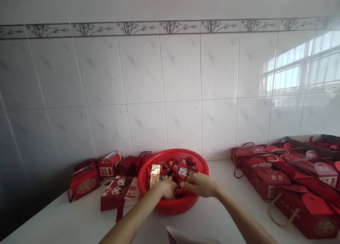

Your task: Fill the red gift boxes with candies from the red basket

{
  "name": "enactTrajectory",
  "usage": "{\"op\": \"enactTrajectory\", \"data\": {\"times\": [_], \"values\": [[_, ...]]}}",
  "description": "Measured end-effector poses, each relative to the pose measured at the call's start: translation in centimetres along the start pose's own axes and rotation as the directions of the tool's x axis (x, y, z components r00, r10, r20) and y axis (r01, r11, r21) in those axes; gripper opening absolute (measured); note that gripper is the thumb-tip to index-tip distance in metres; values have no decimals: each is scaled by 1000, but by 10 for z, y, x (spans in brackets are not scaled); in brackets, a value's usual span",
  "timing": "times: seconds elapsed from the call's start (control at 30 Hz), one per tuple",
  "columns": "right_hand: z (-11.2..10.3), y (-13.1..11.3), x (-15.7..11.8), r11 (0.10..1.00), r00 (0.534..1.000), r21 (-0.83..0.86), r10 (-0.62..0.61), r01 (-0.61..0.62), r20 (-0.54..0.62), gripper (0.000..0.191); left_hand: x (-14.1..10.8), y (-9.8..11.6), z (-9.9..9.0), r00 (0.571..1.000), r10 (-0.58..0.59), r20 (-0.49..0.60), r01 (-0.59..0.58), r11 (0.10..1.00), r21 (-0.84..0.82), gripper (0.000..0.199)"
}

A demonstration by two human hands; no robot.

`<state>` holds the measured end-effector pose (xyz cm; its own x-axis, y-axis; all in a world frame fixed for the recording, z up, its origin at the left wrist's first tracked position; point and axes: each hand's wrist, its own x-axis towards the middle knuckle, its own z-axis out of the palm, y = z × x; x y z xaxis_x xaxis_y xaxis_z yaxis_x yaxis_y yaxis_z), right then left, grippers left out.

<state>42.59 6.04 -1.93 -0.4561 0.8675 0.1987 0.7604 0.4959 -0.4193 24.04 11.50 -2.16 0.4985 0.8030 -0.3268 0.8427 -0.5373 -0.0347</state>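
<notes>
A round red plastic basket (178, 209) with a perforated wall stands on the white table, holding several small wrapped candies (170, 164), mostly red. A gold-coloured packet (154, 174) leans upright inside it on the left. My left hand (167, 188) reaches over the front rim and down among the candies; its fingertips are hidden, so I cannot tell whether it grips one. From the right, my right hand (201, 185) reaches in over the candies, its fingers stretched out and apart, touching the wrappers near my left hand. Nothing shows in its grasp.
Red gift boxes with cord handles crowd the table's right side (271, 182). More red boxes (84, 182) stand on the left, beside a flat box with cartoon figures (117, 191). A pale sheet-like edge (191, 236) shows at the bottom. Behind rises a tiled wall (183, 127).
</notes>
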Motion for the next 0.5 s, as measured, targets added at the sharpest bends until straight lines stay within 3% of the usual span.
{"op": "enactTrajectory", "data": {"times": [0.13,0.27,0.4,0.5], "values": [[4,2,20,993,990,-50,113,-109,85,43,-1,5,-4,1000,5,21,-7,998,55,57],[11,1,29,965,969,-172,218,-197,115,31,0,4,-6,997,74,21,-75,996,48,41],[9,-6,27,946,950,-204,281,-251,137,26,9,1,-7,998,28,57,-28,1000,0,34],[6,-11,24,936,942,-209,313,-284,120,26,22,-3,-12,995,56,78,-52,997,-49,27]]}}
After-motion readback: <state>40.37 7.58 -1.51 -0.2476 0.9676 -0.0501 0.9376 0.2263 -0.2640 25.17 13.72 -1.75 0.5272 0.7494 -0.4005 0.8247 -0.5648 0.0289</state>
